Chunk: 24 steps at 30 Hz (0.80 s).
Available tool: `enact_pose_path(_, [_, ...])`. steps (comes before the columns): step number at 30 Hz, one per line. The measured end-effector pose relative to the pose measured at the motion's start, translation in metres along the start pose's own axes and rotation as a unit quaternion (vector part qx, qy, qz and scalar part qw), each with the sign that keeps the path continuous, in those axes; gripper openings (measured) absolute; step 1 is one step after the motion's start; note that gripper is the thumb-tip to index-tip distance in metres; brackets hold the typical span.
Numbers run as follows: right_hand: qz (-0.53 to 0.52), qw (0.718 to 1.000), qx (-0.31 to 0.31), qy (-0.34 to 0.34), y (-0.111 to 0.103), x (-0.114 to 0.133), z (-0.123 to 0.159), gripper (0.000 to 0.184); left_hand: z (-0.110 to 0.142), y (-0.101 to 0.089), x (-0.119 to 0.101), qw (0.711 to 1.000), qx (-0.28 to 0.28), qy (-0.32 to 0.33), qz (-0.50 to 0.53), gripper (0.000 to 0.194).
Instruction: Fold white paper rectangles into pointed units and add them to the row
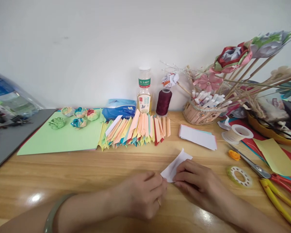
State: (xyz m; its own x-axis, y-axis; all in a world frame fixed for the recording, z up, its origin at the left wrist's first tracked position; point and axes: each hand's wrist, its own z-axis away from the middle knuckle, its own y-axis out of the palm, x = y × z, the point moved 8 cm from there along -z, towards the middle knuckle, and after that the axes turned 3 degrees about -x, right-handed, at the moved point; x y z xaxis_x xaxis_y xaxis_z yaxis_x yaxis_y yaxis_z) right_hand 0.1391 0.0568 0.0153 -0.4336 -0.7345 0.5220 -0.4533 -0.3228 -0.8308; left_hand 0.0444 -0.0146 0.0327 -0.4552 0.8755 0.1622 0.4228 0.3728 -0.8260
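Note:
Both hands meet at a small white sheet of paper [177, 164] low over the wooden table, its far end slanting up to the right. My left hand [145, 192] pinches the paper's near left corner, the other fingers curled in. From the right, my right hand [200, 181] grips the paper's near edge between thumb and fingers. Beyond them lies a pile of folded paper strips [135, 129] in peach, yellow, blue and red. A stack of white paper slips [197, 136] rests past my right hand.
Left stand several folded paper flowers [79, 123] on green paper [63, 139]. Behind are a tissue pack [118, 109], a bottle [145, 90], maroon thread [164, 102] and a basket of markers [201, 113]. At right lie scissors [259, 170], a tape roll [239, 176] and yellow-handled pliers [278, 202].

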Motion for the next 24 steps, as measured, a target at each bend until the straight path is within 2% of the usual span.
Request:
enact_pose_path(6, [0.005,0.997,-0.016,0.074,0.003,-0.009,-0.001,0.012,-0.001,0.001,-0.006,0.999,0.01,0.024,-0.023,0.03])
enact_pose_path(15, [-0.003,0.996,-0.039,0.074,0.001,-0.009,-0.003,0.013,-0.002,0.001,-0.001,1.0,0.011,-0.008,-0.006,0.031])
enact_pose_path(20, [-0.012,0.996,-0.036,0.086,0.004,-0.013,-0.004,0.013,0.0,0.008,-0.005,0.999,0.051,0.014,-0.007,0.029])
enact_pose_path(24, [-0.01,0.995,-0.035,0.096,0.003,-0.013,-0.005,0.014,0.0,0.009,-0.006,0.998,0.054,0.012,-0.012,0.029])
